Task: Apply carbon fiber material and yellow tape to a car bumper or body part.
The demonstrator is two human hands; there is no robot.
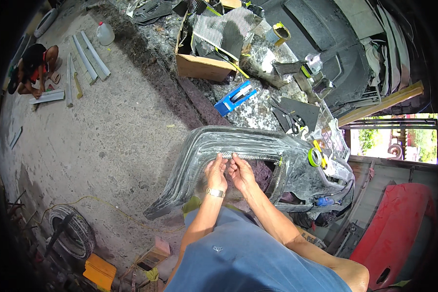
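A grey-black car bumper (pixel 202 146), dusty and streaked with white, lies in front of me across the edge of the workbench. Along the upper edge of its opening runs a narrow strip of dark woven carbon-fibre cloth (pixel 258 157). My left hand (pixel 216 174), with a metal watch on the wrist, pinches at the strip's left part. Close beside it, my right hand (pixel 241 172) has thumb and fingers closed at the same strip. The fingertips partly hide the cloth between them. A roll of green tape (pixel 315 157) rests on the bumper's right part.
On the bench are a blue tape dispenser (pixel 235 98), scissors (pixel 293 121) and a cardboard box (pixel 204 67) of woven cloth. Another person (pixel 36 68) crouches at far left near long strips. A tyre (pixel 72 231) lies lower left; a red car panel (pixel 394 228) stands right.
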